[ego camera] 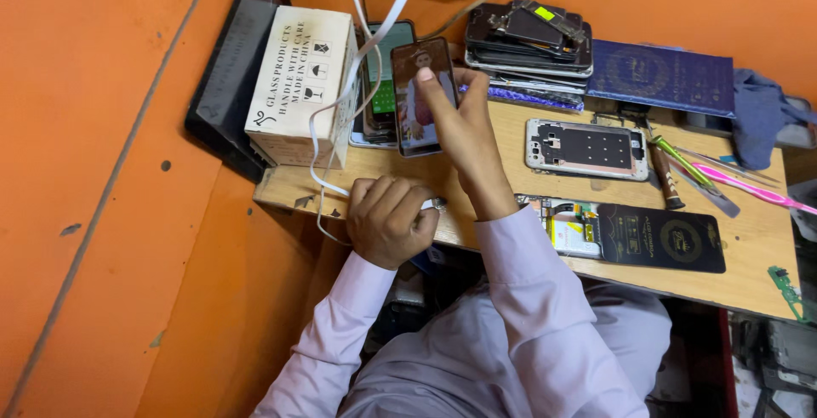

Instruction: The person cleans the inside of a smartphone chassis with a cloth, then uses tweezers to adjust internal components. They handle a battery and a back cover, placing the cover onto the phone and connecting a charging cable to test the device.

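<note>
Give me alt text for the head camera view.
A person's right hand holds up a lit smartphone over a wooden workbench, while the left hand grips a white cable. Around them lie a white box and stacked phone parts.

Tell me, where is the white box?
In the head view, the white box stands at the left end of the wooden table, beside the lit phone held in the right hand.
</note>
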